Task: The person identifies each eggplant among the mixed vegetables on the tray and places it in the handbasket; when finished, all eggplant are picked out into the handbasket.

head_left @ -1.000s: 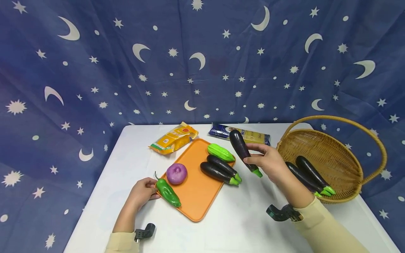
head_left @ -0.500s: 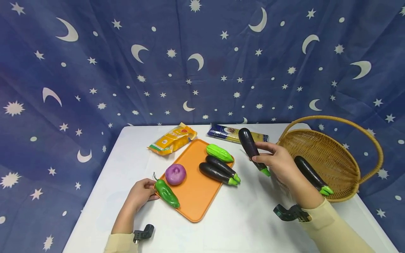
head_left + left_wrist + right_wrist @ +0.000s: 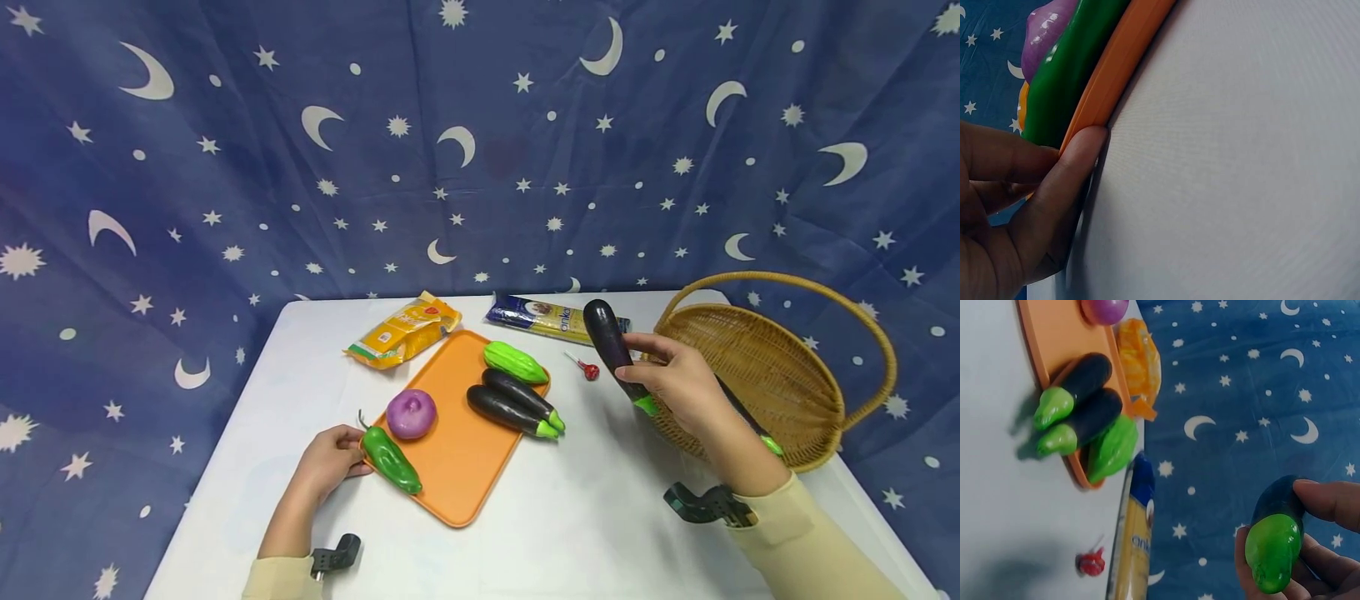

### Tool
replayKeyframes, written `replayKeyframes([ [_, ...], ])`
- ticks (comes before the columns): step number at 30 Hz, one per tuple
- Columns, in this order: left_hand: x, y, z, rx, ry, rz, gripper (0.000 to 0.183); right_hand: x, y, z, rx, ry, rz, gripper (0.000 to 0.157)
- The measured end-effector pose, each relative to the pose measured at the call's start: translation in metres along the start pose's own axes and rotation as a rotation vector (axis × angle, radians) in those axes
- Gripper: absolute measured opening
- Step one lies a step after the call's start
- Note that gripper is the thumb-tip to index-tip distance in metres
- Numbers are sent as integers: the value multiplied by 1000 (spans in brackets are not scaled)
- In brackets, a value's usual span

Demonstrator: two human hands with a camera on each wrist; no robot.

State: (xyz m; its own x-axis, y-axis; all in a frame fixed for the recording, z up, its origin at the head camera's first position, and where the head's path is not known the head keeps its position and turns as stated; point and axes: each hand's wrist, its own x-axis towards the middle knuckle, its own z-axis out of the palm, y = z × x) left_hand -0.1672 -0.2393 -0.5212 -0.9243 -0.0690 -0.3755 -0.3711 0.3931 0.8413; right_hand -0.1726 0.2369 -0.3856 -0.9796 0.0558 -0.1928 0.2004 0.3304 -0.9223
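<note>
My left hand (image 3: 330, 460) pinches the near left corner of an orange tray (image 3: 463, 483); in the left wrist view the thumb lies on the rim beside a green pepper (image 3: 1063, 87). On the tray are that pepper, a purple onion (image 3: 411, 414), two eggplants (image 3: 502, 410) with stems over the right edge, and a light green ridged vegetable (image 3: 516, 362). My right hand (image 3: 678, 383) holds another eggplant (image 3: 606, 333) above the table, left of a wicker basket (image 3: 780, 350). Inside the basket an eggplant (image 3: 750, 417) shows partly behind my forearm.
A yellow-orange packet (image 3: 405, 331) lies behind the tray. At the back lies a blue-and-yellow package (image 3: 551, 318). A red lollipop (image 3: 591, 371) rests on the white table (image 3: 555, 517) between the tray and my right hand. The basket's tall handle (image 3: 825, 296) arches over it.
My right hand has moved right with the eggplant, nearer the basket. The lollipop has come into sight, and my arm covers more of the basket's eggplants. The left hand stays at the tray.
</note>
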Motion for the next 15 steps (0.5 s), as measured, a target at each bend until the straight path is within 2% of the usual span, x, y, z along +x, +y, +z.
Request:
replayKeyframes([
  [15, 1, -2, 0, 0, -11, 6, 29, -7, 15, -36, -13, 53, 0, 70],
])
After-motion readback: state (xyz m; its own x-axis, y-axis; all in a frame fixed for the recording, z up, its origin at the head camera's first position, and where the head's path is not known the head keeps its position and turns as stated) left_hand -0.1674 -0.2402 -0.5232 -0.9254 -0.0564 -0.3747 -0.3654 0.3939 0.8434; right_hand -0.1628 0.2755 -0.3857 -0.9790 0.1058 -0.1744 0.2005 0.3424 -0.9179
